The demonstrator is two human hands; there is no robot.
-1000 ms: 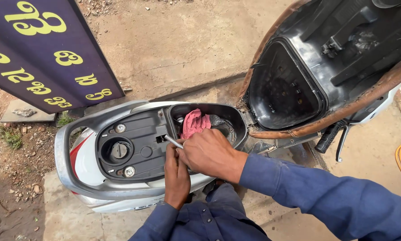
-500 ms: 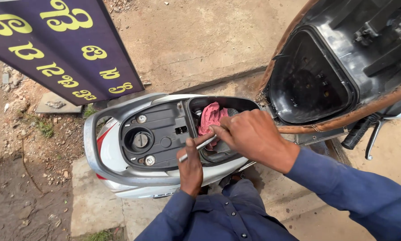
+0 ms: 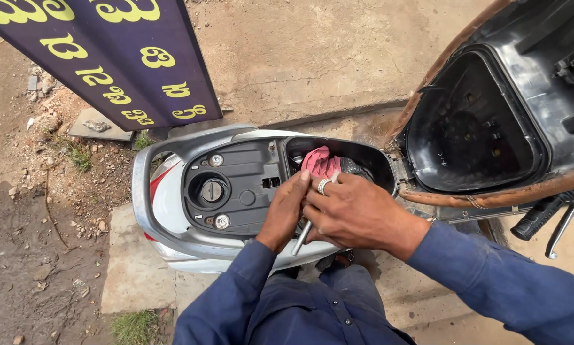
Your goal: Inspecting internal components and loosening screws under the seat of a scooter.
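Concrete ground, purple sign [image 3: 117, 61] top-left; both hands' grip closed on metal tool [image 3: 302, 235] over scooter [image 3: 172, 211].

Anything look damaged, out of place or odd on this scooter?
Yes. The raised seat's brown edge looks worn and frayed. A pink rag lies crumpled in the storage well, beside where both hands work a metal tool. Nothing looks spilled.

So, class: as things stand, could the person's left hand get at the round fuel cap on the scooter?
Probably yes: the left hand lies beside the fuel cap, and nothing covers the black panel between them.
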